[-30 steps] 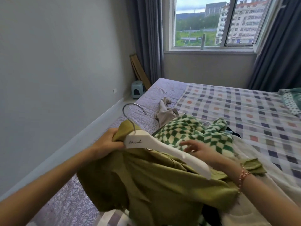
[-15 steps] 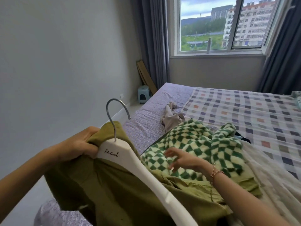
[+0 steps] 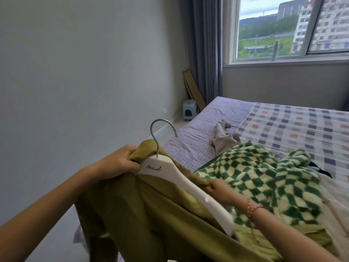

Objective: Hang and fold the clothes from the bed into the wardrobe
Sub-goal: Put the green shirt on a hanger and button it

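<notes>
An olive-green shirt is draped over a white hanger with a metal hook, held up in front of me. My left hand grips the shirt's fabric at the hanger's left shoulder. My right hand pinches the green fabric along the hanger's right arm. A green-and-cream checked fleece lies on the bed just behind the hanger. A crumpled beige garment lies farther back on the purple sheet.
A checked blanket covers the right of the bed. A white cloth lies at the right edge. A small stool and leaning boards stand in the far corner by grey curtains. A bare wall runs along the left.
The hanger and shirt have risen and shifted with my view. My right hand moved from hovering over the checked fleece back onto the hanger's right arm, taking the green fabric.
</notes>
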